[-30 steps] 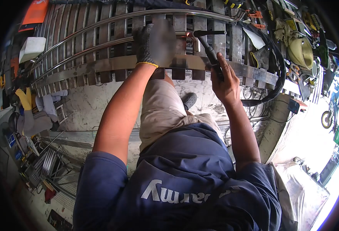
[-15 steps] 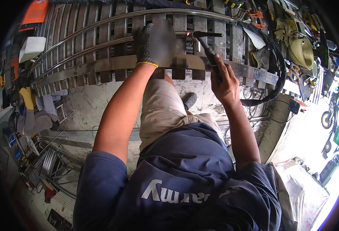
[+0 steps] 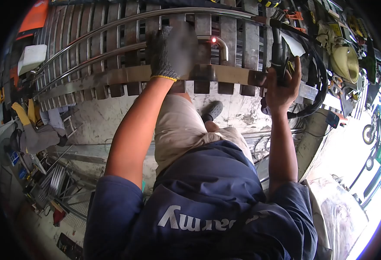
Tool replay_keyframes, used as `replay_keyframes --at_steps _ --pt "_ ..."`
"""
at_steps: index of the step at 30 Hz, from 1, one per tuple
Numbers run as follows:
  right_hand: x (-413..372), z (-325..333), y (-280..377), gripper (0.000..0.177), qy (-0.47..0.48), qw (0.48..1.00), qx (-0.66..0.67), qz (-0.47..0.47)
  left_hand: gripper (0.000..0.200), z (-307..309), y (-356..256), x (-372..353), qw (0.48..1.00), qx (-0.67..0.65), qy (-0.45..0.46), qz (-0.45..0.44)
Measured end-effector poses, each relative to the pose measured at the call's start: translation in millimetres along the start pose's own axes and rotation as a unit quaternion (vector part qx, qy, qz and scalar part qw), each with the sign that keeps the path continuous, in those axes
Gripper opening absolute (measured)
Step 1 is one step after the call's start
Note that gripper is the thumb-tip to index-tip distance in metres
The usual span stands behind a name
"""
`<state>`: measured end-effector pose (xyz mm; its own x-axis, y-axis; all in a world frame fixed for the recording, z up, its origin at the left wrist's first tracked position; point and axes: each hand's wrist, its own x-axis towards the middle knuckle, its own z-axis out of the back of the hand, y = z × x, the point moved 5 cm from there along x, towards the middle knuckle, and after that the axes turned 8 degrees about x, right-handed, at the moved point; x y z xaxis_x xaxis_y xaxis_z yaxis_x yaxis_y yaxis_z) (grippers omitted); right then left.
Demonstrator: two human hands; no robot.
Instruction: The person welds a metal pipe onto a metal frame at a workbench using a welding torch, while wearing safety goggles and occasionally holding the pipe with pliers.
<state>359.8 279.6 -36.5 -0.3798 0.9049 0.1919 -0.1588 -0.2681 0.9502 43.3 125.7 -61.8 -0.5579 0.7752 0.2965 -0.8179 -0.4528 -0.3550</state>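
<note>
My left hand (image 3: 162, 56), in a dark grey knit glove with a yellow cuff, is over a polished metal tube (image 3: 116, 52) on the slatted metal bench. A blurred oval patch covers its fingers and whatever may be in them. Right of the patch, the tube's line continues into a short bent end (image 3: 224, 51), with a small red-glowing spot (image 3: 214, 39) just before the bend. My bare right hand (image 3: 282, 91) holds a black welding torch (image 3: 278, 50) at the bench's right side, index finger raised and thumb against the handle. The torch is apart from the glowing spot.
A longer polished tube (image 3: 125, 20) runs across the back of the slatted bench (image 3: 99, 77). A thick black cable (image 3: 319, 93) loops at the right, near a cream-coloured container (image 3: 345, 64). A white block (image 3: 32, 58) sits at left. Another person (image 3: 38, 134) crouches at far left, wearing yellow gloves.
My right hand has drawn the torch away from the bent tube end toward the right. The glowing spot and bend now show uncovered. My left hand has stayed nearly in place.
</note>
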Motion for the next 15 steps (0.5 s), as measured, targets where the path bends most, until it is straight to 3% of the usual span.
replay_keyframes --at_steps 4,7,15 --pt "1.0 -0.2 -20.3 0.091 -0.013 0.999 -0.032 0.012 0.03 3.2 -1.4 1.9 1.0 0.011 0.014 -0.006" --pt "-1.3 -2.2 -20.6 0.093 -0.022 0.999 0.03 -0.021 0.031 1.3 -0.5 2.0 1.0 -0.002 0.022 0.0" --pt "0.3 0.0 -24.8 0.092 -0.006 0.999 -0.032 0.004 0.033 3.7 -1.7 3.2 0.999 -0.002 0.036 -0.006"
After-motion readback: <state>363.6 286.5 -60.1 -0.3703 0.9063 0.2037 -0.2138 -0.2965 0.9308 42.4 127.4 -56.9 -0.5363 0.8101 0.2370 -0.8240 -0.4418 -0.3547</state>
